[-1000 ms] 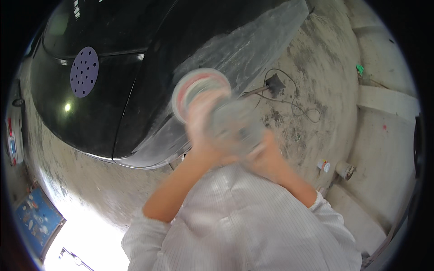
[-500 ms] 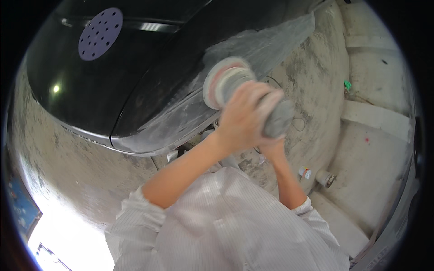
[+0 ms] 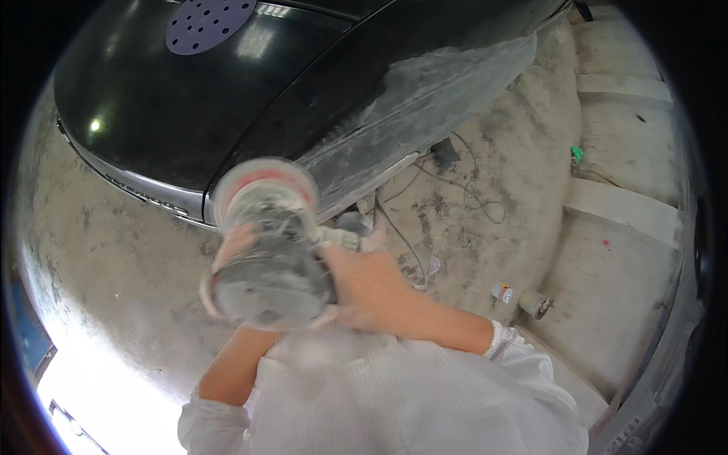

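A dusty orbital sander (image 3: 273, 265) is in both hands, its round pad tilted against the front corner of the black car fender (image 3: 326, 91). My left hand (image 3: 231, 250) wraps the sander's body from the left, partly hidden behind it. Closed around the right side of the body, by a short side grip, is my right hand (image 3: 364, 280). A dull grey scuffed patch (image 3: 432, 98) covers the fender's outer side. Both hands and the sander are a little blurred.
A purple perforated sanding disc (image 3: 211, 24) lies on the black hood (image 3: 167, 98). A dark cable (image 3: 470, 189) loops over the stained concrete floor (image 3: 516, 167). To the right are a small white can (image 3: 502, 293), a metal cylinder (image 3: 535, 305) and a green scrap (image 3: 577, 155).
The sander has moved left and nearer to me, from the middle of the grey patch to the fender's front corner. Both hands went with it; the view has shifted slightly.
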